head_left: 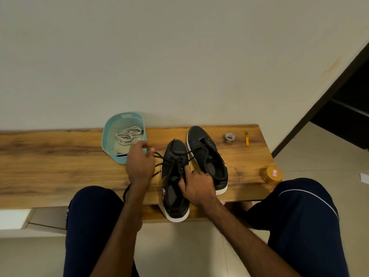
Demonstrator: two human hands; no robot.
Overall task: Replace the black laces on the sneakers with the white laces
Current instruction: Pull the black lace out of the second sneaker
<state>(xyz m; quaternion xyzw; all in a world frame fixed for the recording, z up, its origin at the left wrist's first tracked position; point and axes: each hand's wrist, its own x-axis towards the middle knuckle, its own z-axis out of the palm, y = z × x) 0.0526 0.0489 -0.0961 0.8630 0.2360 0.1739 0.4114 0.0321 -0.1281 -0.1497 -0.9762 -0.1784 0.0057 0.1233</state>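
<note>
You're sitting at a wooden bench [60,156] against a pale wall, your left hand [139,164] pinching the black lace [159,156] stretching sideways from the near sneaker [175,204], your right hand [196,185] gripping that sneaker's tongue (white laces [127,134] are lying in the blue basket [107,136]).

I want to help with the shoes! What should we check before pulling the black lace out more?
1. Left hand grips the black lace: ok.
2. Right hand grips the near sneaker: ok.
3. Black lace fully out of the eyelets: not ok, it is threaded near the toe.
4. Far sneaker unlaced: ok, its eyelets look empty.
5. White laces waiting in the basket: ok.
6. Lace free of knots: cannot tell.
</note>
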